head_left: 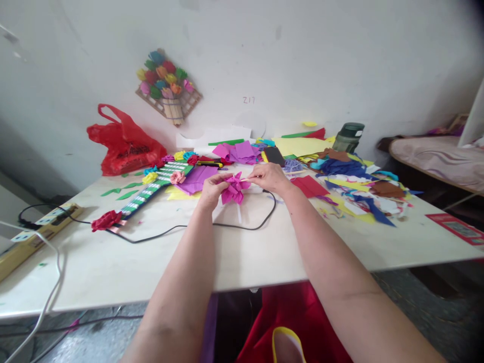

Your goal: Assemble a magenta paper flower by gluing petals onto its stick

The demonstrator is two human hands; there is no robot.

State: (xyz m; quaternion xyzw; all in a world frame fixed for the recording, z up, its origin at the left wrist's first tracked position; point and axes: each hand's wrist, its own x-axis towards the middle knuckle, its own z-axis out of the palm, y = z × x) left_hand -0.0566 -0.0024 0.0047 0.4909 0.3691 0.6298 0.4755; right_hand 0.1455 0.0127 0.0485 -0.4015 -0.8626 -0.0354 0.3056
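Observation:
A magenta paper flower (pixel 235 189) is held above the middle of the table. My left hand (pixel 215 190) pinches its left side, fingers closed on the petals. From the right, my right hand (pixel 270 177) grips a thin, light-coloured stick (pixel 245 180) whose tip reaches the petals. Just left of the hands lie purple paper sheets (pixel 196 179) and a green and white striped craft piece (pixel 151 189) carrying paper flowers. A black cable (pixel 162 234) runs across the table below the flower.
A red plastic bag (pixel 126 143) stands at the back left, a power strip (pixel 41 232) at the left edge. Coloured paper scraps (pixel 355 184) cover the right side, with a dark green bottle (pixel 348 137) behind them. Red paper (pixel 310 186) lies right of my right hand.

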